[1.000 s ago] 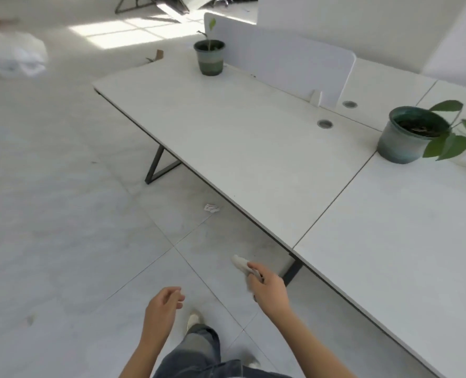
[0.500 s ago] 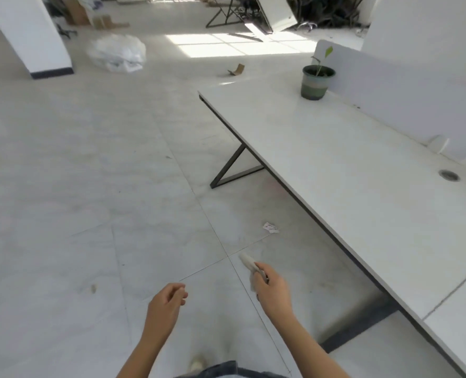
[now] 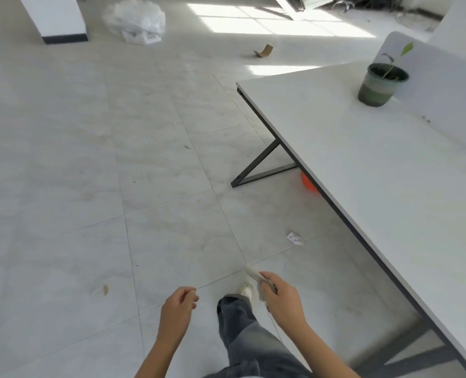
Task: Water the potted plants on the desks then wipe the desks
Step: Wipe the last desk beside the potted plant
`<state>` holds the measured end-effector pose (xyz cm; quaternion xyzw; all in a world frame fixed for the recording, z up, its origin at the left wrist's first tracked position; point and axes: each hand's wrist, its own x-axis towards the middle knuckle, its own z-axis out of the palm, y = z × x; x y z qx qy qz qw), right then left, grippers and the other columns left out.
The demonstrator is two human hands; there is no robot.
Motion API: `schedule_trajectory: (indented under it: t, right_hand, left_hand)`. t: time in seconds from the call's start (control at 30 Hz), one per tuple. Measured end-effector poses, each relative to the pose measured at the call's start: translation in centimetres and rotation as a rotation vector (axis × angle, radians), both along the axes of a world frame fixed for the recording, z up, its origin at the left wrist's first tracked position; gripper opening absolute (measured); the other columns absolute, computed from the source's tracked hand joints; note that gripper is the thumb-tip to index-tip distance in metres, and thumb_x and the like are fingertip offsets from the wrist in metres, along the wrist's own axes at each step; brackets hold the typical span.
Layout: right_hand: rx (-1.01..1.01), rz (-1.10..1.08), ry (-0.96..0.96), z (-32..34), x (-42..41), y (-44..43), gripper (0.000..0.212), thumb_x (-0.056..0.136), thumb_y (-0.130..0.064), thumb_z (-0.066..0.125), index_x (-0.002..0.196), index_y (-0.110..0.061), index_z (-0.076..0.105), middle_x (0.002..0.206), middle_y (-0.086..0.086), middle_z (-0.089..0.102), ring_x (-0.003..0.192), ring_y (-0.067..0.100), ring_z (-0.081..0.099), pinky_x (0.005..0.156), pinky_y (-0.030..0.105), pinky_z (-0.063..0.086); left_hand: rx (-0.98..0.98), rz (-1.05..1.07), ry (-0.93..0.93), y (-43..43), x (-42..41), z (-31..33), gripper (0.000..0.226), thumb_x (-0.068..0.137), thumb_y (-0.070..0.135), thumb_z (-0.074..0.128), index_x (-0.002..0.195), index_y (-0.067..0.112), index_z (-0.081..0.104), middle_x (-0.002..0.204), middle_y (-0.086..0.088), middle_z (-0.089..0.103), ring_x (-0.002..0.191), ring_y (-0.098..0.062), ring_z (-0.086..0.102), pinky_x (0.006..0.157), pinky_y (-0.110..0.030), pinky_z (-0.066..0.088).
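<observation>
Head view puts the desk [image 3: 390,200] on the person's right, its front edge running alongside. The right hand [image 3: 282,298] pinches the cloth [image 3: 253,274] between thumb and curled fingers, with one end sticking out. In such a light hold it could slip to the dusty floor [image 3: 90,186]. A wide wipe could also knock the pot [image 3: 380,84], which stands near the desk's far corner beside the divider [image 3: 444,77]. The left hand [image 3: 178,305] is low, loosely curled and holding nothing.
</observation>
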<state>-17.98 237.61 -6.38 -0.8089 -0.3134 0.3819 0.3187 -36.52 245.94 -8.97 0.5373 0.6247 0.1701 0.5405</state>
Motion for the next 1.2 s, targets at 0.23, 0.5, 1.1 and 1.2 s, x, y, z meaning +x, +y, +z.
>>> schedule_trajectory:
  t: [0.23,0.5,1.1,1.2]
  right_hand:
    - [0.185,-0.136,0.009,2.2,9.4,14.2,0.028,0.09,-0.014,0.041,0.109,-0.022,0.06,0.058,-0.007,0.052,0.049,0.008,0.046,0.05,0.023,0.037]
    - [0.175,-0.019,0.063,1.6,14.9,23.3,0.029,0.09,-0.013,0.042,0.11,-0.023,0.06,0.057,-0.007,0.053,0.048,0.009,0.046,0.053,0.027,0.039]
    - [0.169,-0.357,0.082,1.6,31.0,43.8,0.027,0.092,-0.015,0.043,0.11,-0.027,0.058,0.059,-0.009,0.054,0.039,0.0,0.044,0.047,0.019,0.035]
    - [0.198,-0.541,0.083,2.2,33.3,46.4,0.028,0.091,-0.015,0.044,0.112,-0.024,0.06,0.057,-0.011,0.056,0.042,-0.001,0.046,0.05,0.019,0.035]
  left_hand:
    - [0.121,-0.032,0.013,12.7,8.0,1.7,0.013,0.093,0.013,0.046,0.093,0.013,0.06,0.082,0.0,0.063,0.081,-0.02,0.061,0.063,-0.017,0.039]
    - [0.094,-0.014,0.03,20.8,14.8,1.1,0.013,0.094,0.013,0.046,0.089,0.017,0.058,0.08,0.004,0.062,0.081,-0.019,0.06,0.063,-0.016,0.04]
    - [0.14,-0.252,-0.085,51.3,36.4,2.6,0.015,0.094,0.013,0.044,0.092,0.012,0.06,0.081,0.003,0.063,0.082,-0.02,0.06,0.066,-0.021,0.042]
    - [0.135,-0.387,-0.134,55.1,41.7,3.9,0.015,0.093,0.012,0.046,0.09,0.014,0.06,0.084,0.0,0.065,0.082,-0.018,0.06,0.066,-0.019,0.04]
